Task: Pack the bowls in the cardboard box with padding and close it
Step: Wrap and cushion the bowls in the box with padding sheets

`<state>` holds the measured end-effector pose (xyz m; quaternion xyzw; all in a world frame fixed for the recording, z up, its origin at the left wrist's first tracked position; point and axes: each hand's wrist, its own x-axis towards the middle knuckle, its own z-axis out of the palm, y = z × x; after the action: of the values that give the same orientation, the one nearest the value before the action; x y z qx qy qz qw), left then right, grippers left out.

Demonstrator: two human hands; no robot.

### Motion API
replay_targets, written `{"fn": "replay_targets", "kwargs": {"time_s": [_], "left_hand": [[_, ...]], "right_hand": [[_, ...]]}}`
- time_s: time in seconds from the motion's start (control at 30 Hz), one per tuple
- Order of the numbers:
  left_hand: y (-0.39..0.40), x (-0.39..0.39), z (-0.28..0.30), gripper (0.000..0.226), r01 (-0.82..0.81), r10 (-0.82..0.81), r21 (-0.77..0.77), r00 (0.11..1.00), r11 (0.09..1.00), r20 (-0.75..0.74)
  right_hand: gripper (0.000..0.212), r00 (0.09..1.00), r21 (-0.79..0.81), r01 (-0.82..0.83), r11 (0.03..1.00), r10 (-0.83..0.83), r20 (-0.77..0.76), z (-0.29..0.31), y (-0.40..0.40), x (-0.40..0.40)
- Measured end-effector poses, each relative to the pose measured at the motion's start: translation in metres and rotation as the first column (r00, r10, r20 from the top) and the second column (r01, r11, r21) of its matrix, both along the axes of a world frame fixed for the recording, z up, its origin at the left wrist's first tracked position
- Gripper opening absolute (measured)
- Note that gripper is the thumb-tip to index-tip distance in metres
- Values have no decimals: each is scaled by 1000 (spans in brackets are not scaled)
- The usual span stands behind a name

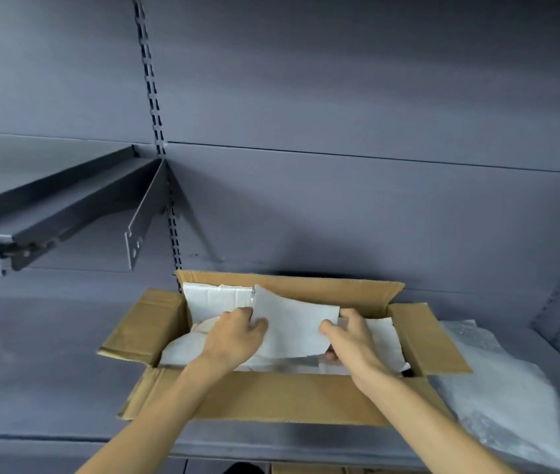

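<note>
Box [271,398]: cardboard, on the shelf [49,371], all four flaps open.
Bowls: one pale rim [203,326] shows at the box's left, under padding; the rest hidden.
Sheet [292,326]: white padding, held over the box's middle.
Left hand [234,331]: fingers curled, pinching the sheet's left edge.
Right hand [354,336]: partly closed, gripping the right edge.
Wrap [497,398]: clear plastic, right of the box.
Risk: the sheet may bunch or leave gaps, likely letting bowls knock together; flaps might not close flat.
</note>
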<state>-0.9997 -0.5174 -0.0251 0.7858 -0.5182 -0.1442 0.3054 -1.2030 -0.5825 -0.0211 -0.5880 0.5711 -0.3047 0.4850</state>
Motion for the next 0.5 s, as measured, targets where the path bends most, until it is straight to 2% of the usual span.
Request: {"fn": "replay_targets", "kwargs": {"time_s": [0.07, 0.13, 0.2, 0.27, 0.33, 0.37, 0.43, 0.5], "left_hand": [[0, 1, -2, 33, -50, 50, 8, 998, 999, -35], [0, 1, -2, 28, -93, 93, 18, 996, 995, 9], [2, -1, -1, 43, -96, 88, 71, 989, 993, 117], [4, -3, -1, 62, -66, 29, 136, 967, 989, 254], [5, -5, -1, 53, -44, -10, 153, 942, 987, 335], [6, -5, -1, 45, -37, -21, 149, 930, 988, 367], [6, -7, -3, 36, -24, -45, 152, 901, 988, 432], [5, -9, -4, 35, 3, -78, 158, 879, 987, 471]], "right_hand": [[51, 994, -20, -67, 998, 65, -91, -2, -2, 0], [69, 975, -36, -141, 989, 132, -181, -1, -3, 2], [76, 957, -78, -190, 979, 167, -236, -2, -3, 3], [70, 920, -165, -239, 957, 168, -355, -3, -1, 2], [63, 792, -279, -327, 903, 101, -602, -5, 0, 1], [60, 735, -343, -363, 866, 40, -677, -8, 1, 0], [51, 695, -438, -436, 786, -15, -719, -11, 3, 2], [39, 680, -428, -505, 749, 41, -732, -14, 4, 4]]}}
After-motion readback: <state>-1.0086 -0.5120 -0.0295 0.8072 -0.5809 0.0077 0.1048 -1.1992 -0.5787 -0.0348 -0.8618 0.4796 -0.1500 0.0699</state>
